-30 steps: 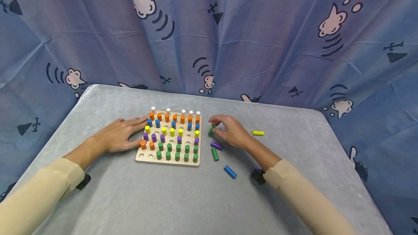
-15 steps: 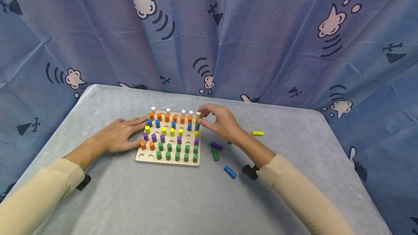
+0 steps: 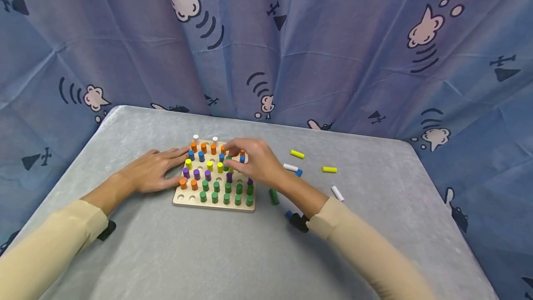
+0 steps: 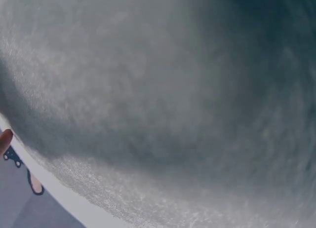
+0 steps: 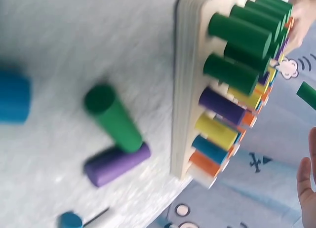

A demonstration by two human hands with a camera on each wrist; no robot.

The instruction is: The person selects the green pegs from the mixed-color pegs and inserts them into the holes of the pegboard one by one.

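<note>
A wooden pegboard (image 3: 195, 201) stands on the table, filled with rows of white, orange, blue, yellow, purple and green pegs, and some holes are bare. My left hand (image 3: 155, 171) lies flat at the board's left edge, fingers straight and touching it. Over the board's middle, my right hand (image 3: 254, 161) pinches a green peg (image 3: 227, 163) between thumb and fingers, hiding pegs in the right part. In the right wrist view, that held peg (image 5: 308, 95) appears beside the fingertips (image 5: 304, 176). A fingertip (image 4: 5, 140) shows at the left wrist view's edge.
Right of the board lie loose pegs: yellow pegs (image 3: 297, 154), white pegs (image 3: 337, 193), a blue peg (image 3: 299, 173) and a green peg (image 3: 273, 196). A purple peg (image 5: 116, 165) touches the loose green one. A patterned curtain (image 3: 316, 59) hangs behind the grey table (image 3: 200, 253).
My right hand has picked up a green peg right of the board and carried it left, over the board's middle. White pegs on the table are now uncovered. The left hand stays put.
</note>
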